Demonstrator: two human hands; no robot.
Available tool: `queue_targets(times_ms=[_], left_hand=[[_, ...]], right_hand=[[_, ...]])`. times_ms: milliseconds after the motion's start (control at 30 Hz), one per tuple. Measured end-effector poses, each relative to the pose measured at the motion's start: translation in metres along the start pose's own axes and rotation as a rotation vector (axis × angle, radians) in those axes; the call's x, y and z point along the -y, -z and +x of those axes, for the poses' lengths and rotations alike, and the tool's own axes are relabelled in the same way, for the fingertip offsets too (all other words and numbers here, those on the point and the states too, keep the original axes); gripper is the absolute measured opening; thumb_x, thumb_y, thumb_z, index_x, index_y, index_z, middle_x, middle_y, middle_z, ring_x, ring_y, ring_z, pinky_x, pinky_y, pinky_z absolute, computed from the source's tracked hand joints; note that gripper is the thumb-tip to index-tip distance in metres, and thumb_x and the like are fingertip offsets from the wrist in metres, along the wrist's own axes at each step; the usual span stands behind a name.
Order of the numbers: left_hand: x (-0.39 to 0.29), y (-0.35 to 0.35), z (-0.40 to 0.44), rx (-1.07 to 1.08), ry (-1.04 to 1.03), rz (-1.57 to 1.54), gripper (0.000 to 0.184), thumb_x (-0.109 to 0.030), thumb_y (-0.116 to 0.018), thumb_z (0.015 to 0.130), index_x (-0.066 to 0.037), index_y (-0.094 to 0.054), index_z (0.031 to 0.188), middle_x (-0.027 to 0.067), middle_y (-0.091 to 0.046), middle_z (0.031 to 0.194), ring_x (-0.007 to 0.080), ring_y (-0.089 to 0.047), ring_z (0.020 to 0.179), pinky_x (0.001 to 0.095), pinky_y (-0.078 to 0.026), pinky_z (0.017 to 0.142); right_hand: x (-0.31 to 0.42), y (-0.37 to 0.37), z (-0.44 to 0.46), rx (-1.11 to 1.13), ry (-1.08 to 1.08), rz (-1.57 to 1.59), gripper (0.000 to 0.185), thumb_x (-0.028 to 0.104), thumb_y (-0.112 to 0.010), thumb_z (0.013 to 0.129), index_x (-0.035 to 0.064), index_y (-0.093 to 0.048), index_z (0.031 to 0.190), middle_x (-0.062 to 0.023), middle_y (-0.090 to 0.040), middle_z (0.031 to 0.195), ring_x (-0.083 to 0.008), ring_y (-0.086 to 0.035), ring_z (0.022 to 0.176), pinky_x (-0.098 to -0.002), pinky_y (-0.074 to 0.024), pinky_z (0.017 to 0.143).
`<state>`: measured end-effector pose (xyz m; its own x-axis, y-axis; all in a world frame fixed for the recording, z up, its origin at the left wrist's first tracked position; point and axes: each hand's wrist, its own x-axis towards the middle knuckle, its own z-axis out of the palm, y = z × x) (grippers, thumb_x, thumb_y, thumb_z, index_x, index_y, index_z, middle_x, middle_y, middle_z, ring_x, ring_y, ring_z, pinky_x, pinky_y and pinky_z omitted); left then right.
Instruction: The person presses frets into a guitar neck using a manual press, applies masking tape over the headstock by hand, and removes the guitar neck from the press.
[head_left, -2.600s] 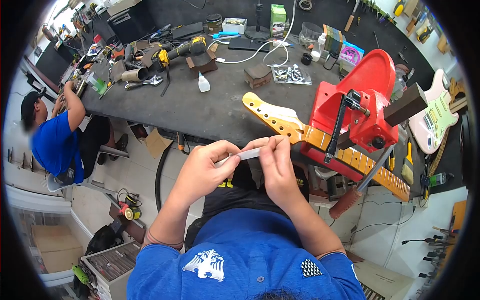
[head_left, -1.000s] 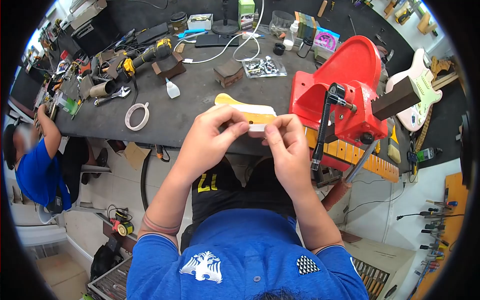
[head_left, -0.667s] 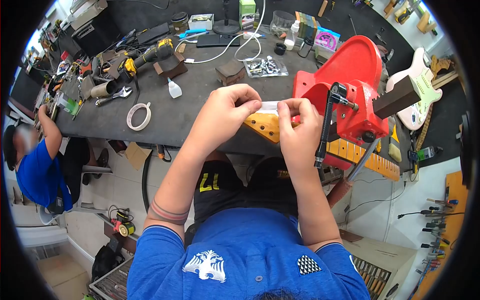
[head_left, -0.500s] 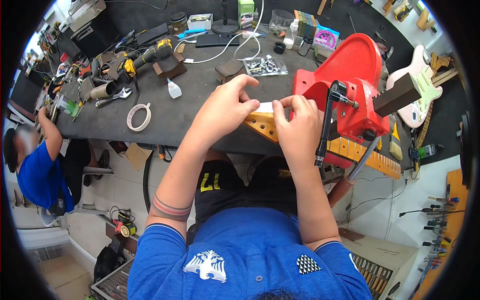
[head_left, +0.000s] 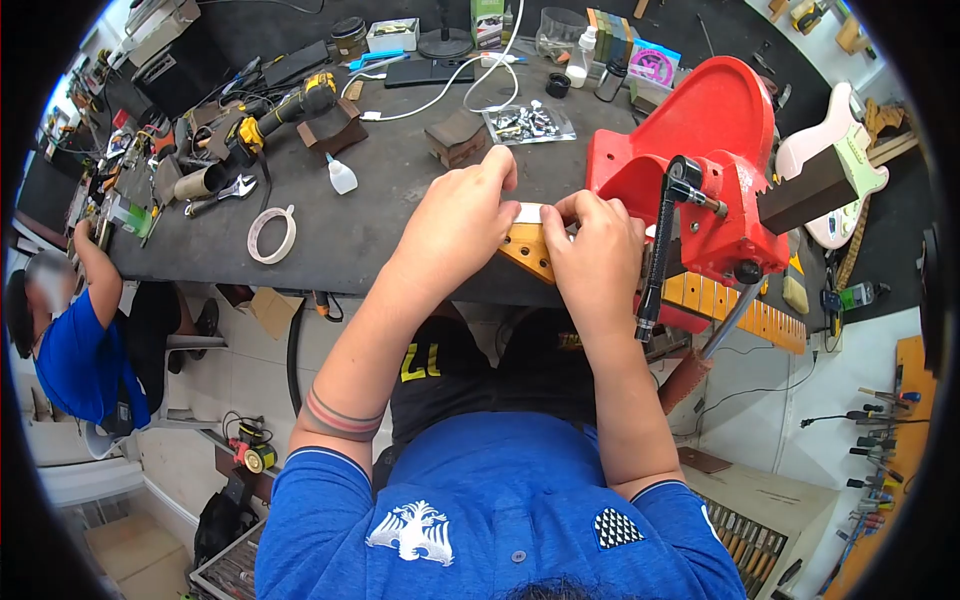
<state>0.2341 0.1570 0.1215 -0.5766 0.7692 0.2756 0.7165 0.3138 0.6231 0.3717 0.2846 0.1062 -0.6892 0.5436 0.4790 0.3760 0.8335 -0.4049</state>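
Observation:
A guitar neck lies along the bench's front edge. Its amber headstock (head_left: 528, 252), with a row of tuner holes, shows between my hands, and its fretboard (head_left: 735, 309) comes out to the right beyond the red vise (head_left: 730, 225). A white strip (head_left: 530, 213), paper or tape, lies over the headstock's far edge. My left hand (head_left: 450, 225) has its thumb at the strip's left end, fingers curled. My right hand (head_left: 598, 245) pinches the strip's other side with thumb and fingertips. A bit of white also shows past the right knuckles.
On the bench are a tape roll (head_left: 271, 235), a small glue bottle (head_left: 342, 178), a bag of hardware (head_left: 530, 122), brown blocks (head_left: 456, 138), a yellow drill (head_left: 300, 105) and an adjustable wrench (head_left: 222, 194). The vise handle (head_left: 655, 255) hangs beside my right hand. Another person (head_left: 85, 330) sits at left.
The view has shifted slightly. My left hand sits a little further right, its fingers more upright, and more of the headstock shows. Both hands stay at the white strip.

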Motion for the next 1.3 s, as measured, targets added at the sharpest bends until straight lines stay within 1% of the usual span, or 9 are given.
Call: queue_targets(times_ms=[267,467,567,667,767,867,900,1133,1300], left_hand=[[0.000,-0.003,-0.002,-0.031,-0.083,0.043,0.026,-0.010,-0.078,0.097,-0.002,-0.055,0.107,0.0197,-0.074,0.093,0.0422,-0.075,0.093,0.0527,-0.057,0.083],[0.001,-0.003,-0.009,-0.090,-0.116,0.177,0.026,-0.011,-0.079,0.097,-0.004,-0.057,0.109,0.0142,-0.072,0.103,0.0379,-0.070,0.105,0.0503,-0.055,0.090],[0.005,0.001,-0.014,-0.117,-0.087,0.179,0.024,-0.014,-0.081,0.096,-0.006,-0.063,0.111,0.0096,-0.069,0.109,0.0342,-0.065,0.113,0.0475,-0.054,0.096],[0.011,-0.005,-0.022,-0.177,-0.250,0.254,0.028,-0.021,-0.082,0.097,-0.009,-0.073,0.120,0.0064,-0.072,0.121,0.0309,-0.065,0.124,0.0503,-0.049,0.108],[0.009,-0.016,-0.041,-0.095,-0.415,0.194,0.041,-0.033,-0.084,0.097,-0.015,-0.079,0.134,0.0012,-0.075,0.140,0.0297,-0.058,0.144,0.0570,-0.035,0.124],[0.022,-0.010,-0.055,-0.122,-0.417,0.282,0.053,-0.043,-0.084,0.096,-0.019,-0.078,0.143,-0.0040,-0.071,0.155,0.0301,-0.048,0.158,0.0619,-0.022,0.132],[0.028,-0.007,-0.058,-0.125,-0.398,0.322,0.055,-0.046,-0.085,0.095,-0.020,-0.079,0.143,-0.0061,-0.070,0.157,0.0307,-0.044,0.162,0.0604,-0.019,0.135],[0.027,-0.027,-0.061,-0.233,-0.414,0.300,0.046,-0.039,-0.086,0.095,-0.019,-0.082,0.136,-0.0043,-0.075,0.148,0.0295,-0.048,0.158,0.0605,-0.021,0.134],[0.042,-0.012,-0.066,-0.309,-0.397,0.389,0.043,-0.038,-0.085,0.096,-0.018,-0.082,0.134,-0.0024,-0.077,0.140,0.0287,-0.053,0.155,0.0611,-0.022,0.132]], right_hand=[[0.000,-0.003,-0.001,-0.032,0.026,-0.005,0.023,0.025,-0.083,0.097,0.0089,-0.072,0.085,-0.0079,-0.077,0.086,-0.0296,-0.070,0.092,-0.0456,-0.0471,0.093],[-0.001,-0.002,0.000,0.020,0.019,-0.036,0.019,0.023,-0.081,0.099,0.0089,-0.070,0.092,-0.0070,-0.075,0.086,-0.0303,-0.070,0.094,-0.0468,-0.0465,0.093],[0.000,0.009,0.004,0.124,-0.078,-0.056,0.017,0.020,-0.079,0.099,0.0085,-0.067,0.098,-0.0077,-0.074,0.093,-0.0317,-0.070,0.095,-0.0477,-0.0462,0.094],[-0.008,0.003,0.000,0.003,-0.002,-0.032,0.014,0.015,-0.077,0.099,0.0074,-0.069,0.107,-0.0086,-0.072,0.100,-0.0306,-0.070,0.103,-0.0485,-0.0452,0.097],[-0.002,0.009,-0.010,-0.067,0.163,-0.040,0.019,0.010,-0.075,0.099,0.0069,-0.074,0.118,-0.0083,-0.074,0.115,-0.0290,-0.069,0.119,-0.0502,-0.0437,0.106],[0.002,0.009,-0.028,-0.059,0.318,-0.026,0.022,0.009,-0.072,0.102,0.0062,-0.078,0.123,-0.0046,-0.077,0.124,-0.0283,-0.064,0.130,-0.0520,-0.0413,0.115],[0.002,0.010,-0.034,-0.002,0.276,-0.053,0.033,0.011,-0.075,0.100,0.0080,-0.079,0.133,-0.0037,-0.076,0.138,-0.0309,-0.063,0.139,-0.0548,-0.0362,0.122],[0.001,0.011,-0.042,-0.032,0.286,-0.065,0.033,0.013,-0.074,0.101,0.0027,-0.078,0.132,-0.0081,-0.077,0.139,-0.0321,-0.063,0.139,-0.0570,-0.0334,0.127],[0.003,0.006,-0.042,-0.059,0.264,-0.063,0.035,0.013,-0.073,0.101,-0.0031,-0.076,0.131,-0.0140,-0.077,0.127,-0.0325,-0.065,0.134,-0.0562,-0.0359,0.125]])
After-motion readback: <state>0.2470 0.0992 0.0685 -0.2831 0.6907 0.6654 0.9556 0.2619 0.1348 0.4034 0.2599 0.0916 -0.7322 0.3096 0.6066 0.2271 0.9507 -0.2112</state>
